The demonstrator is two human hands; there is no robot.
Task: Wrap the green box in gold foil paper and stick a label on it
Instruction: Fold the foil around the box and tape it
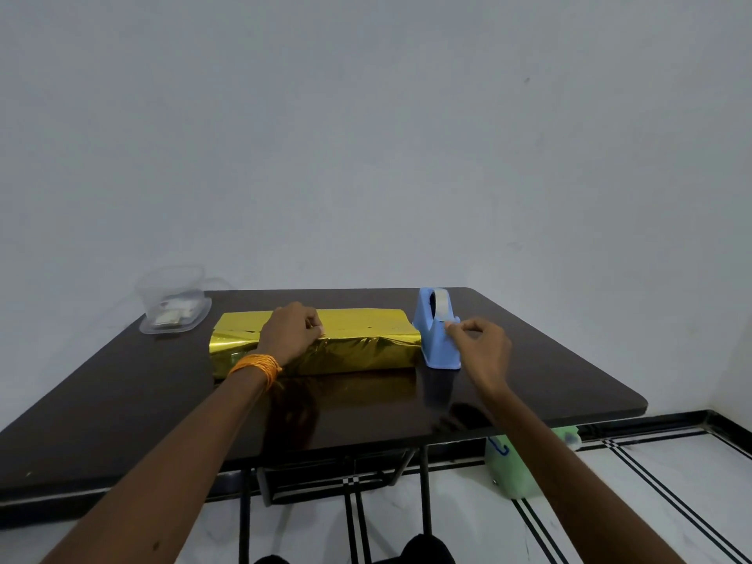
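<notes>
The box (pixel 358 339), covered in gold foil paper with no green showing, lies flat across the middle of the dark table (pixel 162 409). My left hand (pixel 291 333) rests on its top near the front edge, fingers curled down onto the foil seam. Just right of the box stands a blue tape dispenser (pixel 435 331) with a roll of clear tape. My right hand (pixel 480 352) is at the dispenser's front, thumb and forefinger pinching the tape end at the cutter. No label is visible.
A clear plastic container (pixel 175 303) with small items inside sits at the table's far left corner. A grey wall stands close behind the table. A green object (pixel 512 470) lies on the tiled floor under the table's right side.
</notes>
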